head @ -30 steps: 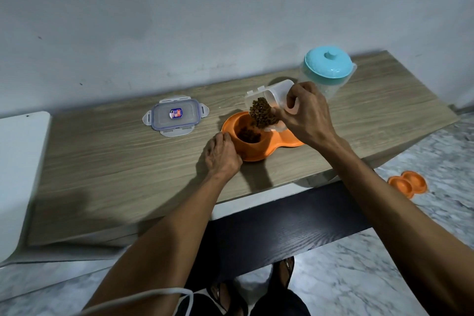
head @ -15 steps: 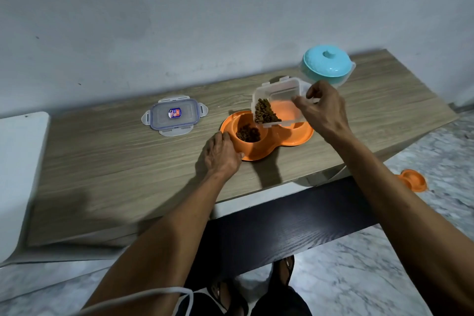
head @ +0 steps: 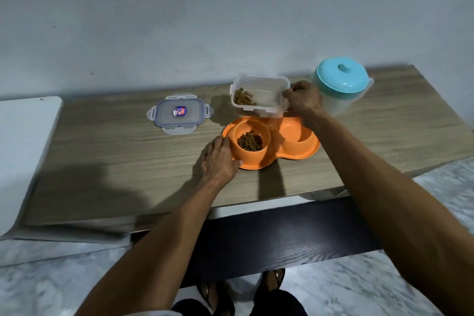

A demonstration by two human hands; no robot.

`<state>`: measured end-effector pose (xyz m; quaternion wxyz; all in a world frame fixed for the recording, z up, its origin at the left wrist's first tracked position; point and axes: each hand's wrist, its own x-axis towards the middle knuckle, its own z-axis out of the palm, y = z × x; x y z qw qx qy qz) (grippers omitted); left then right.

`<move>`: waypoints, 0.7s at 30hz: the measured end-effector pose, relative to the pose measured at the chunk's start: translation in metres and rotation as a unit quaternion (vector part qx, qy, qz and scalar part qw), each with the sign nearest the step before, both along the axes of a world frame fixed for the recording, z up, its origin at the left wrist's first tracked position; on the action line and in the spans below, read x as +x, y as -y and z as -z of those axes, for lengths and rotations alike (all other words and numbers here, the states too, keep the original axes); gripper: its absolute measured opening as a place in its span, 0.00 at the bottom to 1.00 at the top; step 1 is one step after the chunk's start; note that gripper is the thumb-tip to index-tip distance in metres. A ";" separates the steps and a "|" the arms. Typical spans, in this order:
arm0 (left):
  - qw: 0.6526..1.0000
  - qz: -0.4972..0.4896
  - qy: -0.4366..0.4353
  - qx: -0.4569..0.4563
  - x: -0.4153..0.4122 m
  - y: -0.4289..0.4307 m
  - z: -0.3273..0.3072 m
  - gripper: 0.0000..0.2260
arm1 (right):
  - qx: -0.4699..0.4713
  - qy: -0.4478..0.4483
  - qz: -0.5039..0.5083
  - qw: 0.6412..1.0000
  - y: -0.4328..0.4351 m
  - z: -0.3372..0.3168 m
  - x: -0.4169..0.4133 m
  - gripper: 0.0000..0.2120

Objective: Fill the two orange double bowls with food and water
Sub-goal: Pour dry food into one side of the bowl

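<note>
An orange double bowl (head: 298, 155) sits on the wooden table (head: 115, 161). Brown kibble (head: 249, 141) lies in its left cup; the right cup looks bare. My left hand (head: 219, 160) rests on the table with its fingers against the bowl's left rim. My right hand (head: 302, 100) grips the right end of a clear plastic food container (head: 264, 84), held nearly level just behind the bowl, with some kibble left in its left end. A clear water jug with a teal lid (head: 342, 78) stands to the right of that hand.
The container's clear lid (head: 179, 114) with blue seal lies flat on the table to the left. A white surface (head: 23, 151) adjoins the table's left end. Marble floor and my feet (head: 243, 290) show below the table's front edge.
My right hand has tipped the food container back from pouring to nearly level and drawn it away behind the bowl. My left hand stays at the bowl's rim.
</note>
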<state>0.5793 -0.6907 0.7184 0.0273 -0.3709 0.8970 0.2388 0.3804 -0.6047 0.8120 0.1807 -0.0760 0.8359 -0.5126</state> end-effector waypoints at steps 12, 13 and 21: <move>1.000 -0.020 0.012 -0.020 -0.001 -0.003 0.004 0.38 | 0.044 0.011 -0.031 0.998 0.087 0.065 -0.041 0.01; 1.000 -0.020 0.011 -0.019 -0.001 -0.003 0.004 0.38 | 0.047 0.008 -0.031 0.998 0.088 0.067 -0.041 0.01; 1.000 -0.019 0.012 -0.011 -0.002 -0.005 0.003 0.39 | 0.053 -0.005 -0.037 0.998 0.081 0.058 -0.029 0.09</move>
